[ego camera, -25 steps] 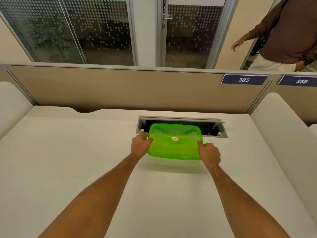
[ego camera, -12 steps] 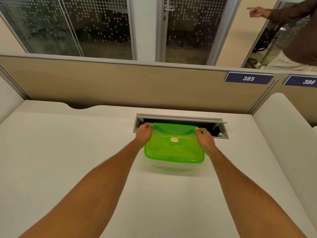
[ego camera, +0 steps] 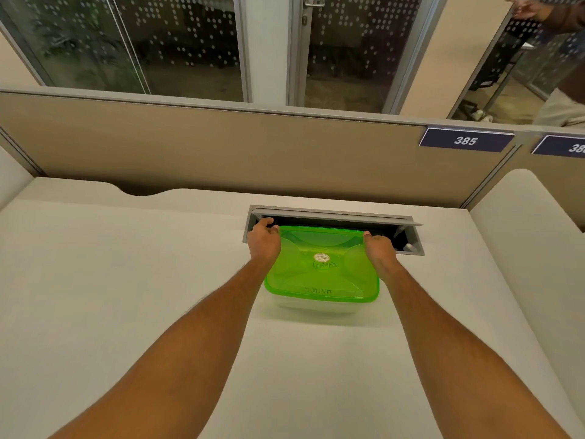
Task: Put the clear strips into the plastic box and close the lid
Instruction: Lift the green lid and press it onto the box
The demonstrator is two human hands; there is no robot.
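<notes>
A clear plastic box (ego camera: 313,307) with a translucent green lid (ego camera: 319,270) stands on the white desk near its far middle. The lid lies flat on the box and bears a round sticker and handwriting. My left hand (ego camera: 263,242) grips the lid's far left corner, fingers curled over its edge. My right hand (ego camera: 378,250) presses on the far right corner, fingers bent down on the rim. No clear strips show; the box's inside is hidden by the lid.
An open grey cable tray (ego camera: 408,239) is sunk in the desk right behind the box. A beige partition (ego camera: 221,147) with a sign "385" (ego camera: 465,141) closes the far edge. A person (ego camera: 563,58) in a brown sleeve stands at the far right beyond it.
Both my hands slid from the lid's side edges to its far corners. The view shifted closer. The person behind raised an arm.
</notes>
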